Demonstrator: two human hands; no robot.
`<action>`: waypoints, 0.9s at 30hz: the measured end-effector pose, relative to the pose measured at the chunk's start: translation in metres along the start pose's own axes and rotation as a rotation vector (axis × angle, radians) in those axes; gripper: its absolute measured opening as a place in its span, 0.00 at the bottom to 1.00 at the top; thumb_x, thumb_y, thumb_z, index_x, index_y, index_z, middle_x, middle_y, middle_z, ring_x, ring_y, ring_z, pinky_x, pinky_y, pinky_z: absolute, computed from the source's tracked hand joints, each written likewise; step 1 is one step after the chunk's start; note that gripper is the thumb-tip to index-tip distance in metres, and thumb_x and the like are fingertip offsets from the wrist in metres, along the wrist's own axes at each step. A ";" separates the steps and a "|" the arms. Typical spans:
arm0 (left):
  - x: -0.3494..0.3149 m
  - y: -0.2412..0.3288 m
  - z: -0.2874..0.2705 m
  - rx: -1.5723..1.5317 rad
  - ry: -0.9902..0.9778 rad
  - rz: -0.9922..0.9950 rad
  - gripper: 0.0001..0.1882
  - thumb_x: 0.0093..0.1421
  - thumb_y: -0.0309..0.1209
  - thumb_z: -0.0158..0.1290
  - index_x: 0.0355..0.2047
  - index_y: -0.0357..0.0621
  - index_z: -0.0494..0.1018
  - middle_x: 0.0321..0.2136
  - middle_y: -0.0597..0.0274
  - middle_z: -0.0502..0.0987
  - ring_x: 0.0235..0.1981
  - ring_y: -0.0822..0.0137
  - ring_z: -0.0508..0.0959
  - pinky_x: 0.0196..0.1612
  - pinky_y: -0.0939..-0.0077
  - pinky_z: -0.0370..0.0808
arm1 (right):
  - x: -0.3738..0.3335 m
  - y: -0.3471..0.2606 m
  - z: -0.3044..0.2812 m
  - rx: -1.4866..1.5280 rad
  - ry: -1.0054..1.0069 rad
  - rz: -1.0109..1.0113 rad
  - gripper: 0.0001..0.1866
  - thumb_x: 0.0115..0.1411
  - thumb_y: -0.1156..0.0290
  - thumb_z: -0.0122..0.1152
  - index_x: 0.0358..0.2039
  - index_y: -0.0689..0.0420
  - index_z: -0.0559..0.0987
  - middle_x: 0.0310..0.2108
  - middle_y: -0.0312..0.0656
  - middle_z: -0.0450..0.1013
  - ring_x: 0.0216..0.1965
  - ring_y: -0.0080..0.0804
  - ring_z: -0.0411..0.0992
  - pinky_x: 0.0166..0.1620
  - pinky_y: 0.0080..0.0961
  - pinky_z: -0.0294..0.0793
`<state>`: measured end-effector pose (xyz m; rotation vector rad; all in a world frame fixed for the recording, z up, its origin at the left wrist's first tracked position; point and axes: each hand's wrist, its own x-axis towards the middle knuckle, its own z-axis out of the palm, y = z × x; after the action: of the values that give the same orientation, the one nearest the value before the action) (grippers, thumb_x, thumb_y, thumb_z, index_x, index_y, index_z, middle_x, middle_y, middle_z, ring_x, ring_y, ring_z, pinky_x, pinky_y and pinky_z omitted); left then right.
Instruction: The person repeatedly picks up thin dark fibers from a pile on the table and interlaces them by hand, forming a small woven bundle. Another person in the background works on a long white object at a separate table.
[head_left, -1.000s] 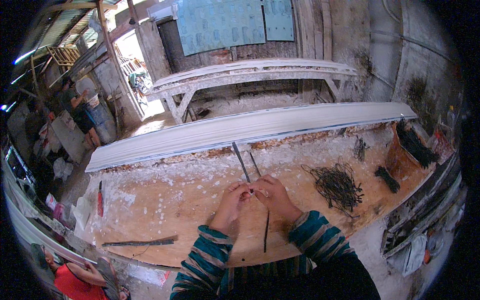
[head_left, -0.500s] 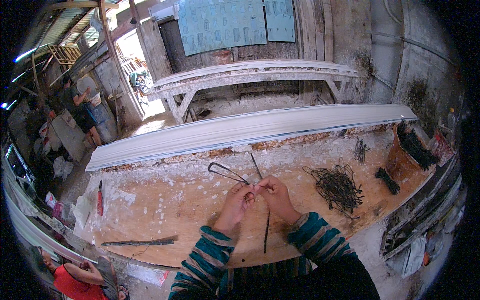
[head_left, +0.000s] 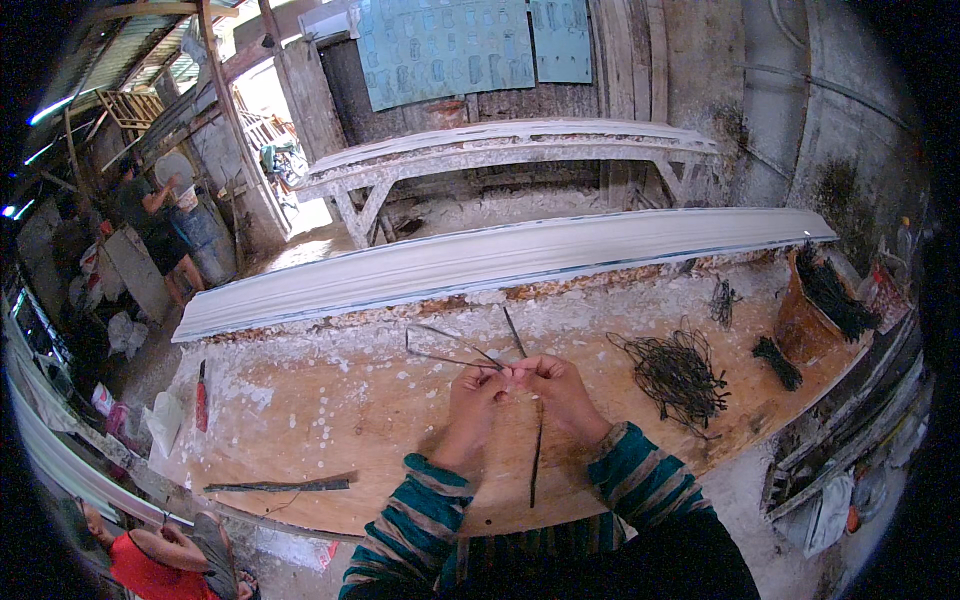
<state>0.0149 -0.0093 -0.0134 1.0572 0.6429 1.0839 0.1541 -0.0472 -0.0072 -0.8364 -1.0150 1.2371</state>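
My left hand [head_left: 470, 408] pinches a thin black strip [head_left: 437, 333] near its end; the strip bends into a narrow loop beyond my fingers. Right beside it, my right hand [head_left: 560, 388] is closed in a pinch on a longer, straight black strip [head_left: 535, 460]. That strip runs past my fingers toward the white piece and back toward me. The fingertips of both hands meet, so where the strips touch is hidden. To the right lies a tangled pile of knotted black strips [head_left: 672, 378] on the wooden tabletop [head_left: 400, 430].
A long white moulding [head_left: 500, 260] lies along the table's far side. At right stand a brown bucket [head_left: 797, 320] of black strips and a small bundle [head_left: 777, 362]. A red cutter knife [head_left: 201, 400] and flat dark strips [head_left: 280, 485] lie left. Two people [head_left: 145, 215] work at left.
The looped strip has opened wider and swung slightly left. My fingers have come closer together, and my right hand has shifted a little to the right.
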 end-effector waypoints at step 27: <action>0.000 0.013 -0.006 -0.185 -0.170 -0.050 0.04 0.52 0.21 0.49 0.27 0.43 0.67 0.28 0.61 0.75 0.28 0.70 0.75 0.29 0.81 0.74 | 0.000 -0.001 -0.001 0.225 -0.031 0.162 0.05 0.56 0.72 0.50 0.32 0.60 0.72 0.29 0.36 0.70 0.29 0.19 0.67 0.35 0.15 0.67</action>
<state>0.0043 -0.0060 -0.0040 0.9553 0.4227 0.9784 0.1556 -0.0470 -0.0070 -0.7361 -0.8260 1.4761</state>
